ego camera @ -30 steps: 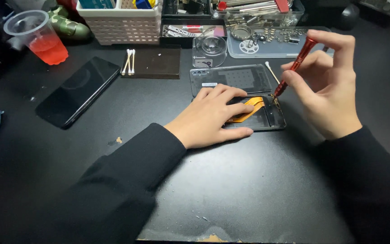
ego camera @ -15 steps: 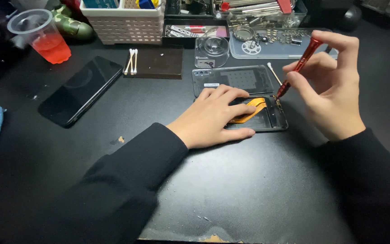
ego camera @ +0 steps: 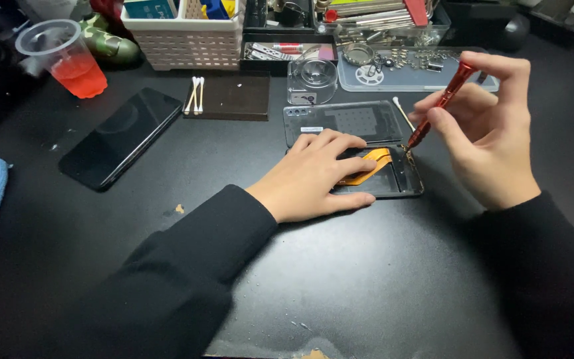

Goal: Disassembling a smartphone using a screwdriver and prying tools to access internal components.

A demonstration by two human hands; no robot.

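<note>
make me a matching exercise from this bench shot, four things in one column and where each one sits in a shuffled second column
Things:
1. red slim screwdriver
2. clear plastic cup of red drink
3. closed black smartphone
4. white cotton swabs

Places:
A. on the dark brown pad
B. far left corner of the black table
C. pinched in the right hand, tip at the opened phone's edge
D. flat on the table, left of the brown pad

Pairs: 1-C, 2-B, 3-D, 4-A
</note>
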